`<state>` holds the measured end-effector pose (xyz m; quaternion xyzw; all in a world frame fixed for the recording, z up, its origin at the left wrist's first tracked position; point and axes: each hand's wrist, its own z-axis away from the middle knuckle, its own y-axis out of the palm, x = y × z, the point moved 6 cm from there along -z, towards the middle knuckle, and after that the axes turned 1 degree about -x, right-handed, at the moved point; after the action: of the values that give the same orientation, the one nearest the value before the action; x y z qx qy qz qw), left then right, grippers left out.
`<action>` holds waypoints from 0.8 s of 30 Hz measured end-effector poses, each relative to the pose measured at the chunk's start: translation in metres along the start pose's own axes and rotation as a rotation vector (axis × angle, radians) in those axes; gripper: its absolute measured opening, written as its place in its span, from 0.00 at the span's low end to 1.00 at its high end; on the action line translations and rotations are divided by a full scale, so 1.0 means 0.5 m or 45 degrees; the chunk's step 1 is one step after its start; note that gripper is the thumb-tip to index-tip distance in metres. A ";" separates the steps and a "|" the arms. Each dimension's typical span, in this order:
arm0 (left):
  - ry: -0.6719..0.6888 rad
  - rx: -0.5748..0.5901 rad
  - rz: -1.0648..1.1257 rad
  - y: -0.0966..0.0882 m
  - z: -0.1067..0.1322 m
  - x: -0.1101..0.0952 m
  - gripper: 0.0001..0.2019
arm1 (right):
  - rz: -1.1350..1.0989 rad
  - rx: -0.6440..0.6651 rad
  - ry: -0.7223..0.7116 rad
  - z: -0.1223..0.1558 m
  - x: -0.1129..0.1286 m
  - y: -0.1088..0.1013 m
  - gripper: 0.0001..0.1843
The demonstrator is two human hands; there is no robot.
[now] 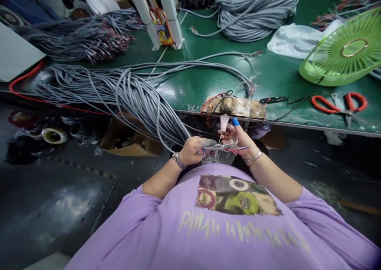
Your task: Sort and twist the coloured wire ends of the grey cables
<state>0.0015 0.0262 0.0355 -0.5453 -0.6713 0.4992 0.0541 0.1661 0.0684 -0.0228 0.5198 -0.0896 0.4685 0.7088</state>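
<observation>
My left hand [192, 150] is closed around the ends of a bundle of grey cables [169, 119], near my waist. Out of its grip, to the right, stick stripped ends with thin coloured wires [236, 148] and pale loose strands. My right hand [242, 143] is beside these wires, its thumb with a blue fingertip cover raised away from the fingers. Close by its fingers is a pale pink tapered piece [224, 122] with a thin rod pointing down to the cable ends. Whether the right fingers touch that piece cannot be made out.
A wooden block [238, 106] with taped wiring lies along the green bench's [190, 87] front edge. Red-handled scissors [341, 105], black pliers [274, 100] and a green fan [348, 48] are to the right. A coil of grey cable [256, 12] sits behind; a carton [127, 137] stands below.
</observation>
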 end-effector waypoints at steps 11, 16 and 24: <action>-0.494 -0.272 0.449 -0.024 0.019 0.008 0.13 | 0.586 0.403 -0.180 0.065 -0.021 0.003 0.26; -0.627 -0.347 0.529 -0.022 0.011 0.022 0.17 | 0.737 0.494 -0.414 0.099 -0.017 0.066 0.32; -0.716 -0.327 0.534 -0.022 0.018 0.031 0.20 | 1.017 0.071 -0.716 0.094 -0.015 0.090 0.21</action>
<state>-0.0178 0.0341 0.0319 -0.5148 -0.5907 0.5415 -0.3047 0.1447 0.0265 0.0230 0.5699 -0.4575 0.5474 0.4077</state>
